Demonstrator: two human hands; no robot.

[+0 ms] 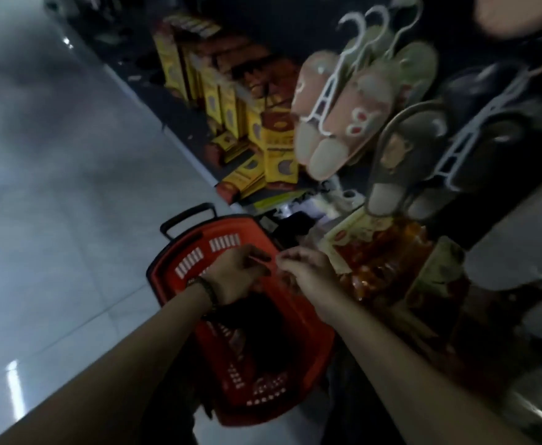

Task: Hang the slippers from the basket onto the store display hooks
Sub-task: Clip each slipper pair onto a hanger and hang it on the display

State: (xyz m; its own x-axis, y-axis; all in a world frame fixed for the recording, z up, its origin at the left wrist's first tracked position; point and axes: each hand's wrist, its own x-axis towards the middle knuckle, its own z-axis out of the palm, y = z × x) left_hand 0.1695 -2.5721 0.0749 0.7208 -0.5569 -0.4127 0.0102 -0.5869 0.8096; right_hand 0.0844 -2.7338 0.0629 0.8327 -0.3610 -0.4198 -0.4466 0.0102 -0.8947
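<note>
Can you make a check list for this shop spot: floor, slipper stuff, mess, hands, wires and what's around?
Surface: pale tiled floor, shiny.
Job's things: red basket on the floor, dark contents; pink slippers and dark slippers hang on white hangers.
Clutter: orange packets beside the basket.
Hands: left hand and right hand over the basket, pinching a thin strip.
Cables: nothing seen.
Surroundings: yellow boxes on low shelves.

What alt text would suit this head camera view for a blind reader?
A person's left hand and right hand meet over a red plastic shopping basket; pale pink slippers on white plastic hangers hang above right.
</note>
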